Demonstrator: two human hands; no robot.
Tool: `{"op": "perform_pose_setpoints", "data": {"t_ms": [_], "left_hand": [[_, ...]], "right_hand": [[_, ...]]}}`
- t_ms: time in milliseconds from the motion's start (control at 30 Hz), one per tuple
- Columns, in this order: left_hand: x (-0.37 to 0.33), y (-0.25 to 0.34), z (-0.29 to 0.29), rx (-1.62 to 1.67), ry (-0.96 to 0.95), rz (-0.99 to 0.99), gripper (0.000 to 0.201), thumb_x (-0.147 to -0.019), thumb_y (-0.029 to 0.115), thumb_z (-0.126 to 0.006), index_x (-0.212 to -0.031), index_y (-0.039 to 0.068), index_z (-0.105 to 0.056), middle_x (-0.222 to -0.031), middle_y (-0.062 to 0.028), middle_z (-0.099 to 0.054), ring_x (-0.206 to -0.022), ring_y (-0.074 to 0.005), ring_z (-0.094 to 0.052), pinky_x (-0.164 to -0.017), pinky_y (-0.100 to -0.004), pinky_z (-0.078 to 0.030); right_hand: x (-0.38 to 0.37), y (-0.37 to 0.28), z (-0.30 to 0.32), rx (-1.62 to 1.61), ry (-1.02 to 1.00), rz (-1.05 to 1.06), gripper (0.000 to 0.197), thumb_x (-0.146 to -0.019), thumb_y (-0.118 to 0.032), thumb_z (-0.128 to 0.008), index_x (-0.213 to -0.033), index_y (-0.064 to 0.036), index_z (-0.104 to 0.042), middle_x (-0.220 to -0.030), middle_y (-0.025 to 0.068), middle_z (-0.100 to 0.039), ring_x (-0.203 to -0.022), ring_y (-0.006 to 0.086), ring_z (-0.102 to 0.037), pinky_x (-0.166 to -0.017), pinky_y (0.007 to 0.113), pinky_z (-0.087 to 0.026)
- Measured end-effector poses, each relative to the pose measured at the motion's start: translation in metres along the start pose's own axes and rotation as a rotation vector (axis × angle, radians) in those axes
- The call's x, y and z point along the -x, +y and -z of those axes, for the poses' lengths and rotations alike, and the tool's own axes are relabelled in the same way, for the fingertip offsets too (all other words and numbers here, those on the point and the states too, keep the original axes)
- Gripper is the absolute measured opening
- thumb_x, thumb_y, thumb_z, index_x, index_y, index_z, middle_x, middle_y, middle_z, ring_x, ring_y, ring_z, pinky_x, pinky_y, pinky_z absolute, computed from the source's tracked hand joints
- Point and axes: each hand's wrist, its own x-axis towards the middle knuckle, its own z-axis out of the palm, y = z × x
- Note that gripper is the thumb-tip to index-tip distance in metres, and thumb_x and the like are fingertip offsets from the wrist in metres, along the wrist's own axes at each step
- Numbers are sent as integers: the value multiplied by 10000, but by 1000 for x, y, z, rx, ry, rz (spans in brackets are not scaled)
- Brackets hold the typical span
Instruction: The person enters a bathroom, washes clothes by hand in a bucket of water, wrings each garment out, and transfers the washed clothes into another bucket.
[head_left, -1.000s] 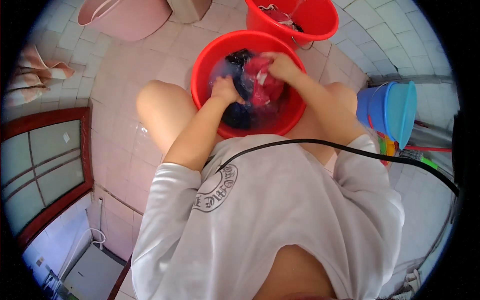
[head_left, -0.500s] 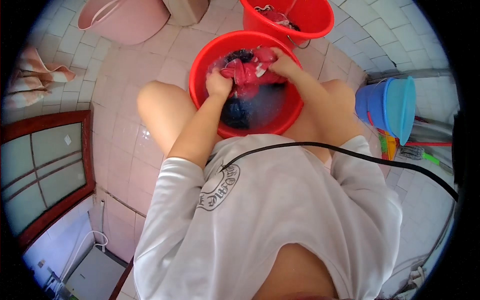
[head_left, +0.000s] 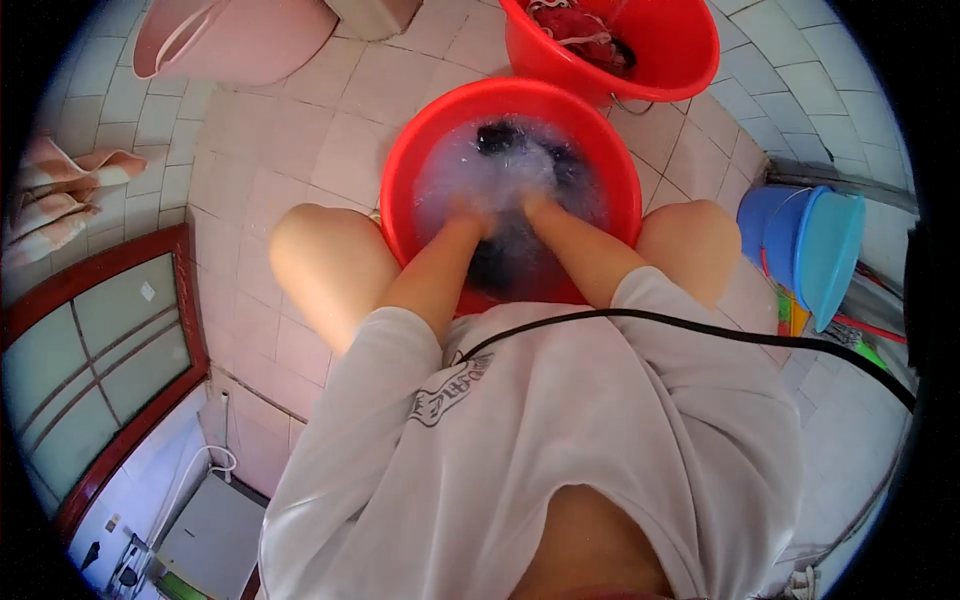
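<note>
A round red basin [head_left: 395, 190] stands between my knees, filled with cloudy, churning water [head_left: 440, 178]. Both arms reach down into it. My left hand [head_left: 472, 212] is under the surface past the wrist, and so is my right hand [head_left: 536, 205], close beside it; foam and splashing hide the fingers of both. Dark cloth [head_left: 495, 138] breaks the surface at the far side of the basin, and more dark fabric shows dimly beneath the water. Whether either hand grips any cloth cannot be made out.
Beyond, on the right, a red bucket [head_left: 680, 50] holds pink-red clothing [head_left: 575, 35]. A pink tub [head_left: 250, 45] stands at far left. Blue buckets [head_left: 790, 235] sit by the right wall. A black cable [head_left: 700, 322] crosses my shirt. A striped towel [head_left: 70, 190] hangs at left.
My hands have gone from holding the pink-red garment at the surface to being submerged close together. That garment no longer shows in the basin, and the water is now splashing and foamy.
</note>
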Motion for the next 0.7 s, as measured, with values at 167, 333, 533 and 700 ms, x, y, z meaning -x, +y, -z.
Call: {"op": "perform_pose_setpoints", "data": {"t_ms": [167, 333, 533, 700], "left_hand": [[-2, -25, 8, 164, -118, 87, 509, -776, 322, -573, -1224, 103, -474, -1228, -172, -490, -1133, -323, -467, -929, -407, -379], [4, -9, 36, 783, 328, 557, 586, -813, 498, -443, -1210, 70, -487, -1159, -218, -524, -1086, -320, -512, -891, -436, -414], [36, 28, 71, 1856, -284, 515, 681, -844, 597, -312, -1247, 61, -428, -1157, -167, -537, -1055, -284, -539, -866, -459, -448], [0, -6, 39, 2094, -225, -119, 557, -846, 489, -435, -1177, 42, -467, -1139, -150, -545, -1055, -298, -531, -874, -493, -443]], "right_hand": [[11, -81, 12, 827, -436, 90, 402, -804, -327, -510, -1073, -30, -542, -975, 148, -581, -884, 248, -558, -831, 332, -430], [25, -177, 50, 574, -249, 108, 456, -779, -418, -534, -984, -15, -593, -931, 131, -608, -862, 265, -573, -804, 326, -435], [119, -314, 99, -189, -238, 111, 293, -763, -226, -637, -989, -45, -592, -861, 43, -622, -774, 140, -590, -710, 280, -461], [162, -299, 41, -431, -319, 215, 452, -669, -134, -743, -1063, -28, -548, -933, 52, -605, -873, 139, -566, -822, 290, -439]]}}
